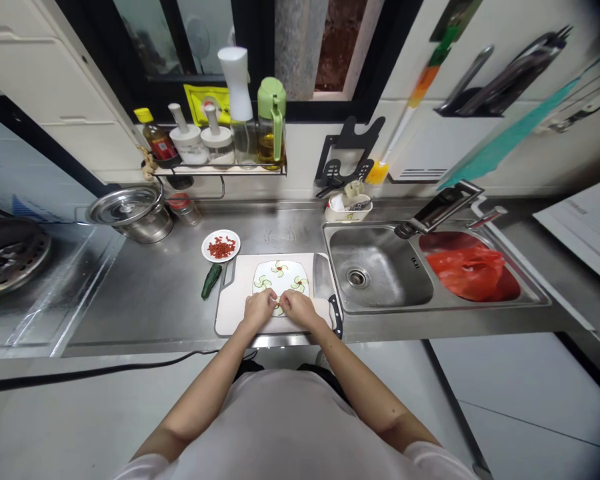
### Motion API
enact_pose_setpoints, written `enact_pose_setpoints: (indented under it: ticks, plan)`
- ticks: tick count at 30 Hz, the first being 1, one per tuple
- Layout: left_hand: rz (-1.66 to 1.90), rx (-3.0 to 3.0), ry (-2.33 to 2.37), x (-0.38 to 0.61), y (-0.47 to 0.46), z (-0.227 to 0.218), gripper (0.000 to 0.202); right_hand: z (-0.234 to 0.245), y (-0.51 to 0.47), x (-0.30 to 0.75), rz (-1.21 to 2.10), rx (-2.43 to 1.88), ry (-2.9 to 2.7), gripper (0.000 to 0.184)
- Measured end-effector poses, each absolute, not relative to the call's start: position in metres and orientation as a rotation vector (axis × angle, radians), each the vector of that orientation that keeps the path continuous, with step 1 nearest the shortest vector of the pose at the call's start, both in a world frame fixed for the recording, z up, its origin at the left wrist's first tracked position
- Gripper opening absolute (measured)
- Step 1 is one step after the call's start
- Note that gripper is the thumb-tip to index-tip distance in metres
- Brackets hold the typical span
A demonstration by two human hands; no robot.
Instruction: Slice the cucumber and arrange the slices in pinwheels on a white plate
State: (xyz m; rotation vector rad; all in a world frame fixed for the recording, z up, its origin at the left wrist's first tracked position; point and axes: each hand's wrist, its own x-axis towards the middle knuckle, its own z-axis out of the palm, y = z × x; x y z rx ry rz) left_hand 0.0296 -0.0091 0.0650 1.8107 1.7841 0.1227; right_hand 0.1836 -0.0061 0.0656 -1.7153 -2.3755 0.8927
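Note:
Both hands meet over the near edge of a white plate (280, 285) with rounded-square sides. My left hand (260, 307) has its fingertips pinched together, and my right hand (299, 309) is pinched close beside it. What the fingertips hold is too small to make out. Below them, partly hidden, lie thin green-edged slices (279, 311). Farther up the plate, curved cucumber slices (280, 269) form pinwheels with red bits in the middle. The plate rests on a pale cutting board (233, 310). A broad knife (323, 275) with a black handle lies along the board's right side.
Left of the board are a dark green cucumber piece (211, 280) and a small white dish (205, 253) of red berries. A lidded steel pot (145, 223) stands farther left. The sink (380, 267) is on the right; a bottle rack (225, 169) hangs behind.

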Motion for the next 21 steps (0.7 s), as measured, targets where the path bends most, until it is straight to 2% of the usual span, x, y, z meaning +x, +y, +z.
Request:
enact_pose_setpoints:
  ticks: [21]
  plan:
    - [0.061,1.756,1.810,0.0379,-0.0070,0.0682,0.013,0.0624,-0.0053,0.1821,0.831,-1.763,-2.432,0.017]
